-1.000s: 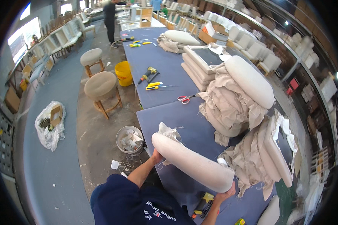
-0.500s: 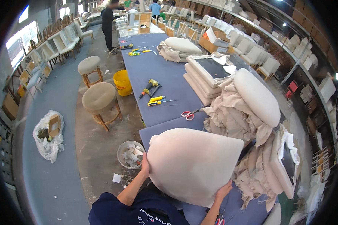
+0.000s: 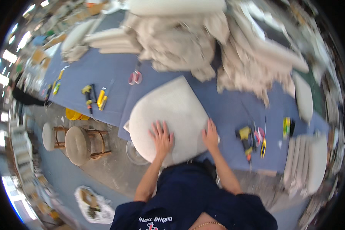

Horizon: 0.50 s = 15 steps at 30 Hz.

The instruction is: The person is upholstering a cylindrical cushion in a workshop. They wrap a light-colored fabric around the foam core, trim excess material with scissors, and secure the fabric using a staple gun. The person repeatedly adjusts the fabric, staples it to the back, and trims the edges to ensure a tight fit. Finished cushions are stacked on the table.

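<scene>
A beige upholstered seat cushion (image 3: 176,103), rounded on one side and pointed at its far corner, lies on the blue-covered table in front of me. My left hand (image 3: 161,140) rests flat on its top face, fingers spread. At the cushion's right edge is my right hand (image 3: 210,135), fingers stretched out and touching the fabric. Beyond the cushion, red-handled scissors (image 3: 135,77) lie on the table. Right of my right hand are a yellow-and-black power tool (image 3: 244,138), a second pair of scissors (image 3: 259,134) and a yellow-handled screwdriver (image 3: 263,148).
Heaps of beige fabric (image 3: 176,42) and stacked cushions fill the table's far side. More cushion pieces (image 3: 306,163) stand at the right end. Left, another power tool (image 3: 87,97) and yellow cutters (image 3: 102,99) lie near the edge. Stools (image 3: 79,145) and a waste bucket (image 3: 136,154) stand on the floor.
The view has swung to the right. The cushion, held up at both edges before, now lies flatter on the table. My left hand has shifted from its edge onto the top face.
</scene>
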### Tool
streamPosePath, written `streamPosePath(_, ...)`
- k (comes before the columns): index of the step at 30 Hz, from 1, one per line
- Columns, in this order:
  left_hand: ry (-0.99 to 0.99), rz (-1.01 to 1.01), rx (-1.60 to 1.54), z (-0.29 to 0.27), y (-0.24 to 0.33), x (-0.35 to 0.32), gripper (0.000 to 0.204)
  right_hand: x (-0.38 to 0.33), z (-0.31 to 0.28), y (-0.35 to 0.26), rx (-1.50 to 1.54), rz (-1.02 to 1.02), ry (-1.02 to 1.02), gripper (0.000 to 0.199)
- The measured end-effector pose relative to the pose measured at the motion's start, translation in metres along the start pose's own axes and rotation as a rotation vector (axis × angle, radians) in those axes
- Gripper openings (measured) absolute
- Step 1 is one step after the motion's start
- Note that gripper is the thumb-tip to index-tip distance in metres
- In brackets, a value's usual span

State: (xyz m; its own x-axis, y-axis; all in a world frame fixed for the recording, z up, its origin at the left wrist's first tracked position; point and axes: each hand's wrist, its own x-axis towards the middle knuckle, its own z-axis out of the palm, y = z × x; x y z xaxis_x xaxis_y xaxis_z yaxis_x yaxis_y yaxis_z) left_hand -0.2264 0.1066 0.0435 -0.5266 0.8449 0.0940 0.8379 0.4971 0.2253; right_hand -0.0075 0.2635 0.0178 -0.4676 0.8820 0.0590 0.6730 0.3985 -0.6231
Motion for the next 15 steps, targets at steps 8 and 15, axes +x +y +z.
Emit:
streamPosePath(8,-0.312,0.575,-0.001,-0.013,0.013,0.104,0.077,-0.002,0.002,-0.019,-0.012,0.379,0.163,0.048)
streamPosePath(15,-0.422,0.642,-0.011,0.006,0.019,0.131,0.081,0.07,0.032,-0.049,-0.086,0.452,0.179,0.041)
